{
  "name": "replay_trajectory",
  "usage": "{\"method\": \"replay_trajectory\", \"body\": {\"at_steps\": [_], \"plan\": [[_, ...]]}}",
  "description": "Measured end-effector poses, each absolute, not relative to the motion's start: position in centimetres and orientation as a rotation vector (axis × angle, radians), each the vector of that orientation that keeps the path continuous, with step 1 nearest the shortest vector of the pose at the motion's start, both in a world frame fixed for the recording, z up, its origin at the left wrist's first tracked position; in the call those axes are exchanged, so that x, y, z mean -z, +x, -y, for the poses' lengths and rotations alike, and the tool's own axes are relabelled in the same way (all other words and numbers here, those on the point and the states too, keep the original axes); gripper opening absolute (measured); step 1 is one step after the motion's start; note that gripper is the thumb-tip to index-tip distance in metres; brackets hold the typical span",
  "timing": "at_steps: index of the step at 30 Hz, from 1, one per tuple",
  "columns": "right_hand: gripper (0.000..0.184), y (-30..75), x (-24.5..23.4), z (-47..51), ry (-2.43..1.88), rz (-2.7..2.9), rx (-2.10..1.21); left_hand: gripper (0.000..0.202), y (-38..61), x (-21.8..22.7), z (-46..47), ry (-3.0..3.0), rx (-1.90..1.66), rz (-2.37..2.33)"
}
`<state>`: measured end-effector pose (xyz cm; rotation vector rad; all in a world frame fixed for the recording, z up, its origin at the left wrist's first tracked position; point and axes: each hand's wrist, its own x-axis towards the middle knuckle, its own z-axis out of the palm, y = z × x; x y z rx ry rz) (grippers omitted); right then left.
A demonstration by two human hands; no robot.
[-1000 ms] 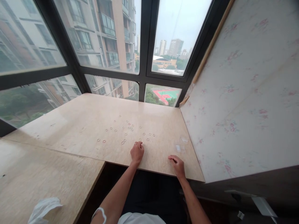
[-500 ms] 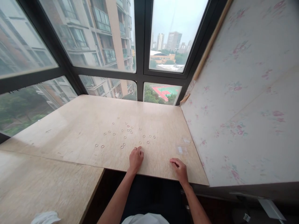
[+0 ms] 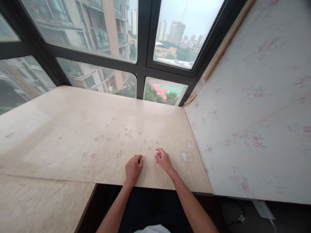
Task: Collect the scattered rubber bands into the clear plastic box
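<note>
Several thin rings, like small elastic bands, lie scattered over the table (image 3: pixel 165 123). My left hand (image 3: pixel 133 169) rests near the table's front edge, fingers curled and thumb pressed to the index finger; whatever it may hold is too small to make out. Just beyond its fingertips lies a single yellowish band (image 3: pixel 141 149). My right hand (image 3: pixel 165 160) hovers to the right of another band (image 3: pixel 150 149), its thumb and index finger apart with nothing visible between them. A reddish band (image 3: pixel 93 155) lies farther left, beside a dark one (image 3: pixel 85 154).
A clear plastic box (image 3: pixel 186 156) and its clear lid or a second piece (image 3: pixel 190 145) lie at the right, near the papered wall (image 3: pixel 243 129). Dark-framed windows (image 3: pixel 142 58) border the far side. A second tabletop (image 3: pixel 43 204) adjoins at the lower left.
My right hand has moved left and forward, away from the clear box toward the bands, and its thumb and index finger have parted. My left hand stays closed near the bands. The view has shifted.
</note>
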<state>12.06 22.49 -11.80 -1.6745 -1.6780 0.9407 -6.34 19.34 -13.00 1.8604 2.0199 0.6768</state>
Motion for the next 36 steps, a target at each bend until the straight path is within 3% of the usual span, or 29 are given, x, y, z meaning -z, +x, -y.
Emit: {"method": "replay_trajectory", "body": {"at_steps": [11,21,28,36], "plan": [[0.017,9.4,10.1,-27.0,-1.915,2.223,-0.66,0.021,-6.6,12.8,-19.4,1.777,-0.743,-1.96],[0.004,11.3,9.7,-28.0,-1.831,2.364,-0.809,0.021,-6.7,13.2,-19.3,1.735,-0.839,-1.944],[0.001,14.7,9.4,-27.0,-1.667,2.13,-1.045,0.02,-6.6,13.3,-19.3,1.737,-0.877,-1.974],[0.024,21.3,9.9,-22.5,-1.704,1.526,-1.07,0.02,-6.0,13.3,-19.3,1.77,-0.83,-2.062]]}}
